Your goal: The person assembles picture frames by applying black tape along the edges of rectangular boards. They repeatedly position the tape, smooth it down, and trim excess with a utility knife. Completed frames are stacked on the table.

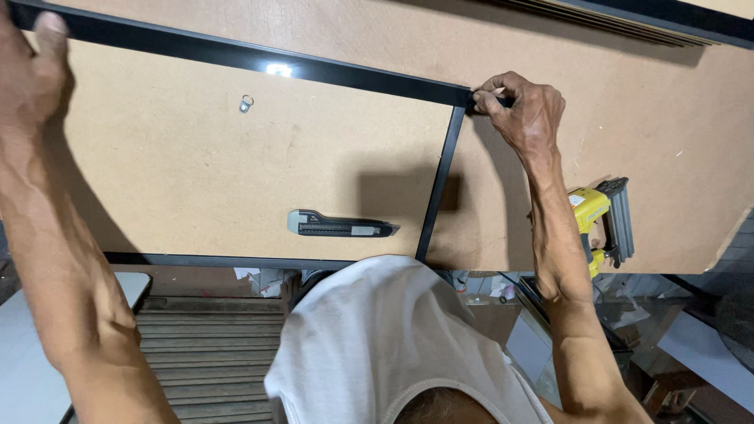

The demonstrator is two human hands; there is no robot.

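1. Nearest you: grey-and-black utility knife (343, 224) lies flat on the frame's brown backing board (196, 173), long axis left-right, between your arms, untouched.
2. Yellow nail gun (601, 224) rests on the surface (628, 118) just right of your right forearm; its small label is too small to make out.
3. Black picture frame (259, 59) lies face down, its top rail running left-right and spanning both hands.
4. Right hand (522, 106) pinches the far right corner; left hand (31, 71) closes on the far left corner.

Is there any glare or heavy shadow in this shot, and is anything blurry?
Head view: a bright glare spot sits on the black frame top rail; a dark blocky shadow falls on the backing board beside the utility knife; the left hand at the edge looks stretched; overall focus is sharp.
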